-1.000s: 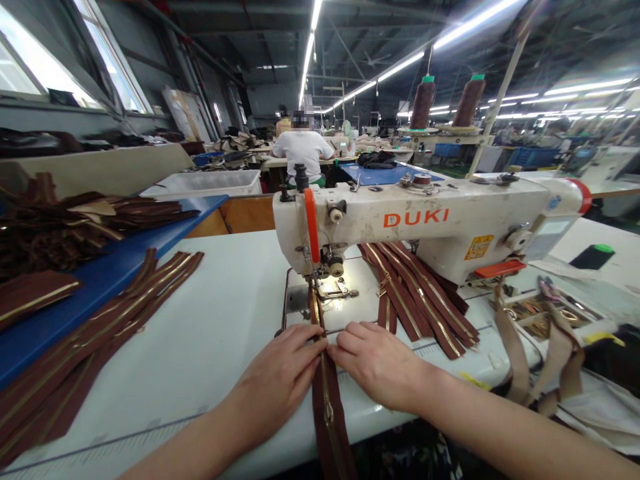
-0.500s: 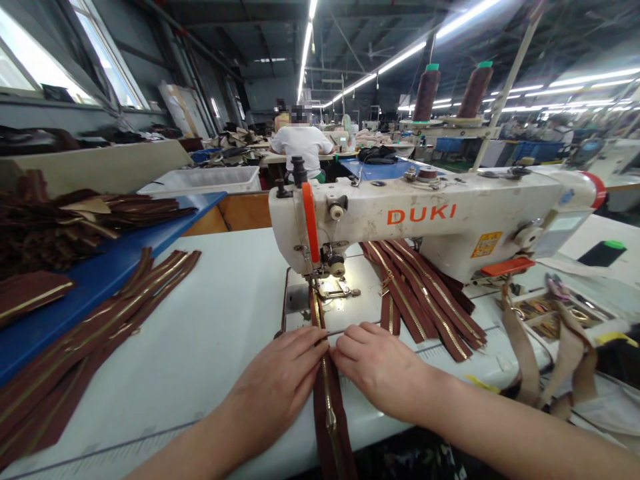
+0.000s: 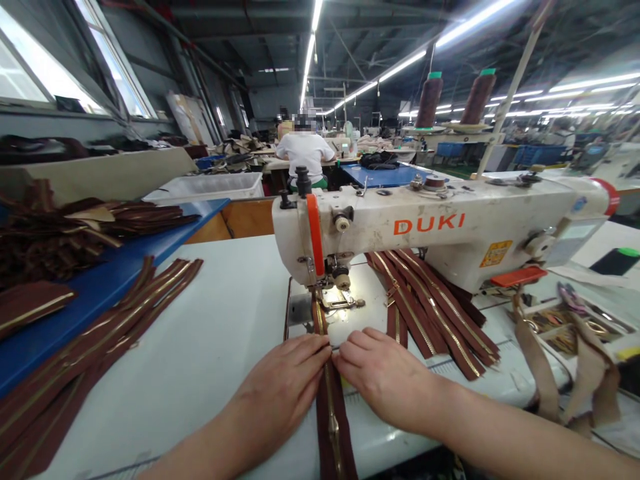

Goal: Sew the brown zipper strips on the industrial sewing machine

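A brown zipper strip with gold teeth runs from the front edge of the table up under the presser foot of the white sewing machine. On its left edge, just in front of the needle area, my left hand is closed with fingertips pressed on the tape. My right hand pinches the right edge at the same height, fingers curled. Both sets of fingertips nearly meet over the strip. A metal zipper slider shows on the part nearer me.
More brown zipper strips lie right of the needle, others on the left of the table. A parts tray with scissors stands at right, beige straps beside it. Dark piles cover the blue table. A person in white sits ahead.
The view has shifted slightly, so the machine and table appear a little lower and to the right. Both hands keep their hold on the zipper strip, with little visible movement.
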`<state>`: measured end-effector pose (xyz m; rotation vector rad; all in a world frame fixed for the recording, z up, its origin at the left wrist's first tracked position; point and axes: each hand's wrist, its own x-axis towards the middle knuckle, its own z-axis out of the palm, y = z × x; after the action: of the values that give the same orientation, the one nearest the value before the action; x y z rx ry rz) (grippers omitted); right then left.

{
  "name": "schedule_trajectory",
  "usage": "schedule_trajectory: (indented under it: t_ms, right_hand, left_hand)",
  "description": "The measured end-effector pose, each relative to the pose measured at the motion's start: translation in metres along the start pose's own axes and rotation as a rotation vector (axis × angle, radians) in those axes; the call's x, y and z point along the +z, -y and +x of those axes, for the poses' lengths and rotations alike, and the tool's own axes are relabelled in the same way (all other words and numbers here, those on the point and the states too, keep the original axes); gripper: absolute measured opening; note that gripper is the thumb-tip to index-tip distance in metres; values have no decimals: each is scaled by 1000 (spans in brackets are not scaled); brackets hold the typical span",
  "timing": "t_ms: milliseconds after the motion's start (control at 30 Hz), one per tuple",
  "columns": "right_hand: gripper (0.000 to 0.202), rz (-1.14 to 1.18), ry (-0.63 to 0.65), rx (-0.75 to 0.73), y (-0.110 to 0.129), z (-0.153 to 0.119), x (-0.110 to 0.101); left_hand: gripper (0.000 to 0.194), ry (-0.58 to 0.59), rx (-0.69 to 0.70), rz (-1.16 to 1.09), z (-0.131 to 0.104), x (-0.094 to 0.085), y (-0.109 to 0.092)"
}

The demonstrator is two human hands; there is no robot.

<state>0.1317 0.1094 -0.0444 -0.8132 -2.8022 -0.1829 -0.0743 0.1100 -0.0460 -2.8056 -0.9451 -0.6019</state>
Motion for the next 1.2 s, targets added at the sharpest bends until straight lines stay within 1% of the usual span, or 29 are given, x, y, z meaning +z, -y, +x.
schedule_trajectory:
  t_ms: [100,200,367,567,667,767,933,1067,1200]
  right_hand:
    - [11,-9,1,2,-5,5,0]
    - [10,-25,-25,2,-12,12,2]
    - [11,-51,-49,18,-23,24,7]
    - [8,-63,-55,43,-33,38,10]
    - [7,-67,-68,85,-35,42,12]
    - [10,-59,-78,137,-34,42,14]
    - [10,-30,-103,181,-34,38,18]
    - [10,2,-138,216,-34,35,21]
    - [12,21,-154,238,-35,35,22]
  left_hand:
    - [31,-1,4,-2,4,2,7]
    - [31,-3,2,8,6,7,17]
    - [31,10,-37,37,10,14,28]
    - [35,-15,-50,118,9,17,30]
    - [36,-22,-31,157,6,20,32]
    - [36,-11,-2,174,2,21,34]
    - [36,9,15,164,-1,20,36]
    - [36,-17,-27,121,0,18,35]
    - [35,-22,-67,83,5,17,33]
